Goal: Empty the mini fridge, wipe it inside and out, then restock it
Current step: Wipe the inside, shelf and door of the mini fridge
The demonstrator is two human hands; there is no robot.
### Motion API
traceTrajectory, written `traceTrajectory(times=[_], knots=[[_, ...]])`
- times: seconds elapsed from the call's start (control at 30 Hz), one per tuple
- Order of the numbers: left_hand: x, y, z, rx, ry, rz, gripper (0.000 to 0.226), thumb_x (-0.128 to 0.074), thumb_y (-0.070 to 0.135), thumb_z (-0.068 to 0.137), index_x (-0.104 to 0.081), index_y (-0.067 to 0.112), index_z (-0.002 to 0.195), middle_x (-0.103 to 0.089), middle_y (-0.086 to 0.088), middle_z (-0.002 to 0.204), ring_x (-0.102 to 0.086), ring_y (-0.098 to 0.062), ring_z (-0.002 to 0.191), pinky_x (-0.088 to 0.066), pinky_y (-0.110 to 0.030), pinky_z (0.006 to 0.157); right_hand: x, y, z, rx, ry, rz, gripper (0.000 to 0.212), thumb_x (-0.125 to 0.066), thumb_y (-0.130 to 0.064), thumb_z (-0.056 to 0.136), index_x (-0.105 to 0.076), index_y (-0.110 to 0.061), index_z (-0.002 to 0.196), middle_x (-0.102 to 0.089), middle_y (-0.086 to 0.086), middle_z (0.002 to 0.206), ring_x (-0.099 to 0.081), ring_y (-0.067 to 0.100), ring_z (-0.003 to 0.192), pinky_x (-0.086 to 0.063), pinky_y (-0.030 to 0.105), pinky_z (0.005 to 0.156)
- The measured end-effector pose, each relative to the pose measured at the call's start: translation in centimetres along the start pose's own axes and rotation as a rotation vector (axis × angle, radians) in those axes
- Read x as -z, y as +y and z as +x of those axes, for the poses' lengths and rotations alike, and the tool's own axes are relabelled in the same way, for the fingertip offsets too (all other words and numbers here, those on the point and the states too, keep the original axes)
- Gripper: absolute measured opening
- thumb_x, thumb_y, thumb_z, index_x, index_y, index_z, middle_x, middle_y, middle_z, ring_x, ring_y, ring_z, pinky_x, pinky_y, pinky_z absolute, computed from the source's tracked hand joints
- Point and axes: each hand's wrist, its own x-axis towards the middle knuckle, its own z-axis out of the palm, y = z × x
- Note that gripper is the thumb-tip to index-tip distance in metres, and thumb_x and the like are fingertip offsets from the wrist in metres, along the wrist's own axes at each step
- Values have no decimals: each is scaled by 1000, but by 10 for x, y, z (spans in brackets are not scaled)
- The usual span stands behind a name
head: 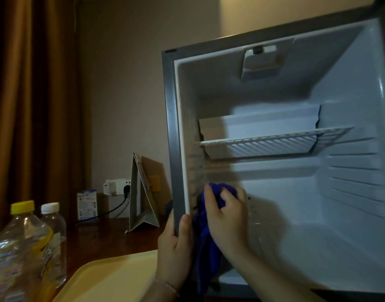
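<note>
Two hands are working at the open mini fridge (pixel 274 149): the left hand (pixel 176 243) is gripping its front left edge, while the right hand (pixel 226 214) is clutching a blue cloth (pixel 209 247) against the inner left wall, beneath the wire shelf (pixel 274 141).

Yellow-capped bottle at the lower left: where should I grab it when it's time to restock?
Grip the yellow-capped bottle round its clear upper body just under the cap, coming from the right, over the tray. It stands upright, and the white-capped bottle crowds its far side.
</note>
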Motion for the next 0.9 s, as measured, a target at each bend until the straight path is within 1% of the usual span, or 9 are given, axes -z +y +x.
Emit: traceTrajectory(times=[0.1, 0.17, 0.23, 0.3, 0.37, 0.5, 0.63, 0.73, 0.9], knots=[[0, 1, 1, 10, 10, -16, 63, -37, 60, 82, -64, 15, 116, -69, 9, 95, -62, 4, 87, -43, -6, 67, 1, -14, 7, 112, 24, 74, 15, -63, -39, 92, -67, -27, 99, -49, -7, 112, -54, -9, 97, -37, -1, 76], [-1, 2, 0, 29, -2, -31, 60, -37, 62, 81, -63, 20, 115, -69, 11, 96, -63, 5, 87, -46, -12, 72, 0, -16, 13, 130, -25, 120, 44, -64, -42, 92, -52, -27, 132, -46, -10, 122, -49, -14, 105, -38, -1, 80], [-1, 2, 0, 30, 5, -30, 59, -38, 60, 82, -63, 19, 116, -69, 11, 96, -63, 5, 88, -47, -12, 72, -3, -9, 19, 73, -59, 156, 70, -64, -52, 89, -33, -29, 147, -44, -8, 134, -46, -9, 114, -38, 2, 89], [-2, 2, -1, 3, 22, -24, 56, -39, 55, 84, -64, 17, 117, -70, 11, 95, -63, 6, 89, -45, -6, 69, -11, 3, 19, 16, -82, 156, 80, -58, -70, 84, -26, -33, 147, -39, -5, 139, -44, 8, 126, -40, 19, 102], [-3, 2, -1, -10, 38, -27, 54, -40, 53, 85, -66, 18, 117, -71, 11, 93, -64, 5, 89, -46, -6, 69, -24, 13, 16, 11, -115, 56, 78, -36, -85, 79, -28, -41, 143, -29, -7, 144, -39, 15, 132, -39, 36, 106], [-3, 4, -1, -21, 61, -30, 51, -43, 56, 90, -65, 20, 118, -71, 14, 94, -63, 10, 92, -46, -5, 70, -42, 18, 28, -51, -102, 22, 77, -10, -81, 81, -35, -41, 142, -15, -5, 156, -30, 24, 141, -29, 52, 115], [-3, 10, -4, -49, 49, -37, 54, -41, 48, 84, -65, 13, 117, -68, 11, 94, -61, 14, 89, -44, -2, 67, -42, 24, 44, -169, -108, 123, 72, -24, -67, 84, -42, -30, 143, -34, 1, 148, -38, 24, 133, -32, 46, 113], [-3, 11, -6, -54, 32, -49, 54, -41, 49, 83, -65, 14, 116, -69, 9, 97, -62, 10, 90, -46, -4, 67, -36, 31, 41, -181, -92, 321, 43, -50, -47, 97, -47, -26, 134, -52, -3, 132, -50, 17, 122, -41, 40, 106], [-3, 12, -7, 0, -5, -75, 49, -41, 49, 86, -64, 11, 107, -69, 0, 90, -66, 2, 80, -50, -11, 61, -18, 24, 17, -76, -156, 367, 23, -64, -43, 94, -55, -39, 115, -64, -12, 105, -62, 6, 98, -53, 35, 88]])
